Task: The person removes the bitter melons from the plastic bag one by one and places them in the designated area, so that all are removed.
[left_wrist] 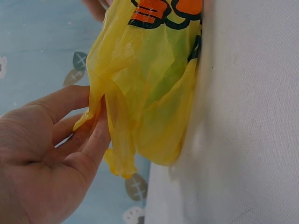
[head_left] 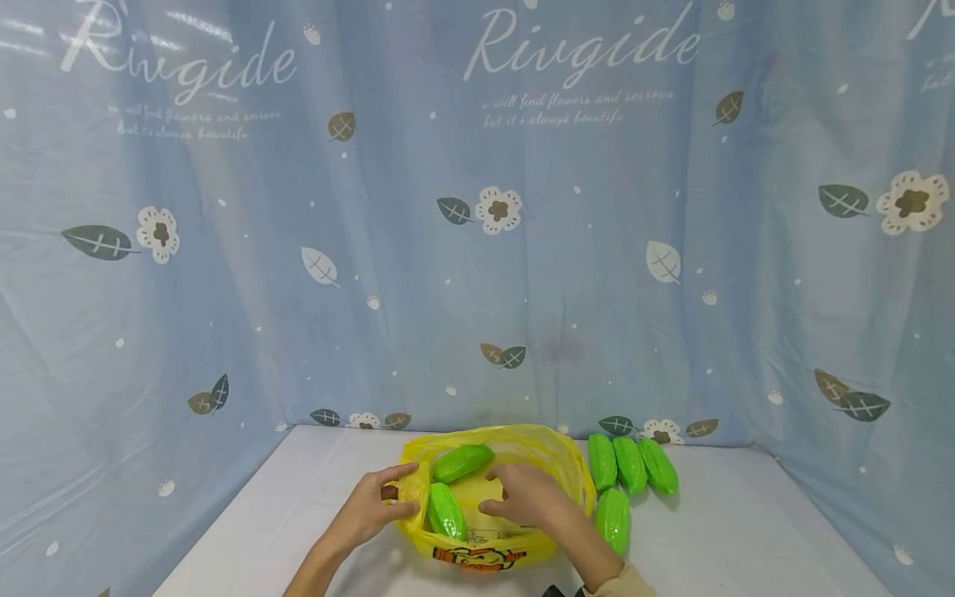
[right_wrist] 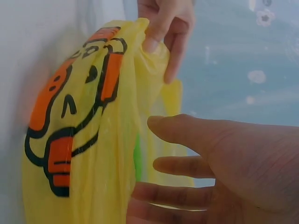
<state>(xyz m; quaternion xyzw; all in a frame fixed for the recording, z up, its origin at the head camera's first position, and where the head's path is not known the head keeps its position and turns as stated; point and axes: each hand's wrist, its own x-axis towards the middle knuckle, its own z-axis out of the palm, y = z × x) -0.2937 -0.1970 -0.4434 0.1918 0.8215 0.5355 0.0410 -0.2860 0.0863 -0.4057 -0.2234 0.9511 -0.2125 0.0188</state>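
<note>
A yellow plastic bag (head_left: 522,433) with an orange and black cartoon print lies with its mouth open on the table. Inside it are two shiny green, oblong, cucumber-like pieces, one at the back (head_left: 462,463) and one nearer the front (head_left: 447,512). My left hand (head_left: 367,506) grips the bag's left edge, thumb and fingers on the gathered plastic (left_wrist: 119,126). Over the bag's opening hovers my right hand (head_left: 528,496), its fingers spread and loosely bent. Nothing shows between those fingers in the right wrist view, where the hand (right_wrist: 233,163) is beside the bag's rim.
To the right of the bag, several more green pieces lie on the white table (head_left: 716,531): a row at the back (head_left: 630,464) and one (head_left: 613,521) in front, close to the bag. A blue patterned curtain (head_left: 418,298) encloses the table's back and sides.
</note>
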